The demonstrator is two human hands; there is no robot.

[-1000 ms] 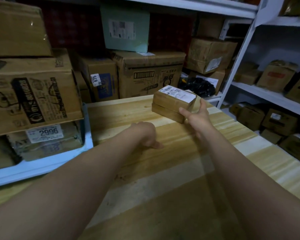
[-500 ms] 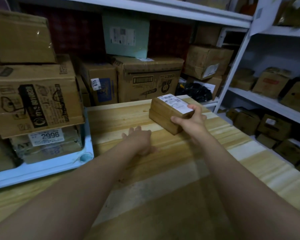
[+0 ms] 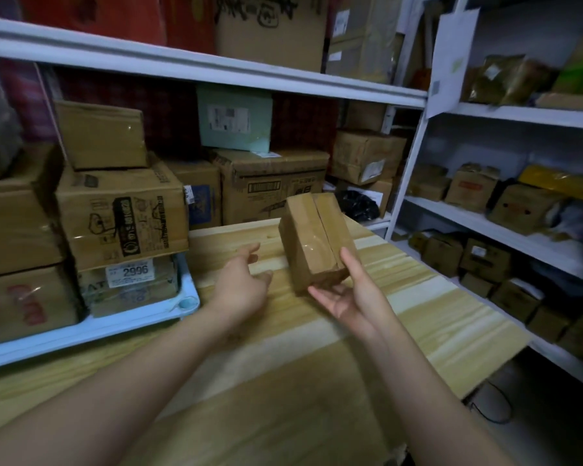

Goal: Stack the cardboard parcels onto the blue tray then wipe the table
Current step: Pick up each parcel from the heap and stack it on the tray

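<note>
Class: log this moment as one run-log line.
right hand: holds small parcel tilted above table | left hand: open, empty | blue tray: stacked boxes

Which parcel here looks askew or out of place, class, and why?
The small parcel is tipped up on end, off the table, held in the right hand. On the blue tray, the printed box sits crooked, overhanging the labelled one beneath.

Head-worn view, looking forward and down

It faces the wooden table (image 3: 317, 381) and shelves (image 3: 216, 72) at close range, both forearms entering from below.
</note>
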